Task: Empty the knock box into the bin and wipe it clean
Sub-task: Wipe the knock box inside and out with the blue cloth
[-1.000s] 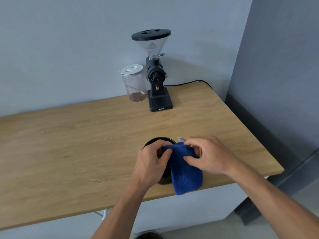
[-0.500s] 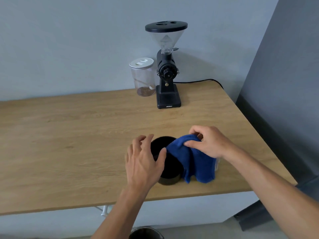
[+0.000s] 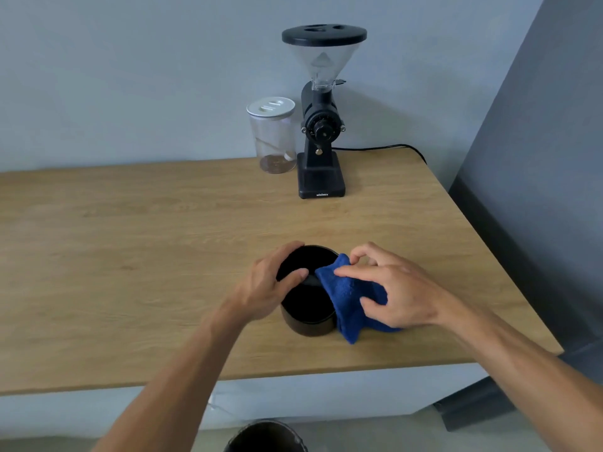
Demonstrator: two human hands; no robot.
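The knock box (image 3: 308,301), a black upright cylinder with an open top, stands on the wooden table (image 3: 130,256) near the front edge, right of centre. A dark bar appears to cross its mouth. The left hand (image 3: 267,285) wraps the left side of the rim, fingers curled around the far edge and thumb laid over the top, gripping the box. A blue cloth (image 3: 350,298) drapes over the right rim and down the outer wall to the table. The right hand (image 3: 388,288) rests on the cloth with fingers spread and loosely bent, pressing it against the box, not clenched. The box looks rigid and light enough for one hand; its smooth wall may slip, so the rim is judged the safest hold. The cloth is soft and thick and will bunch when pushed inside. Whether the box is already emptied cannot be told; its interior is too dark. A bin (image 3: 266,437) shows below the table edge. At the back stand a coffee grinder (image 3: 321,125) and a clear jar (image 3: 274,138), well apart from the hands.
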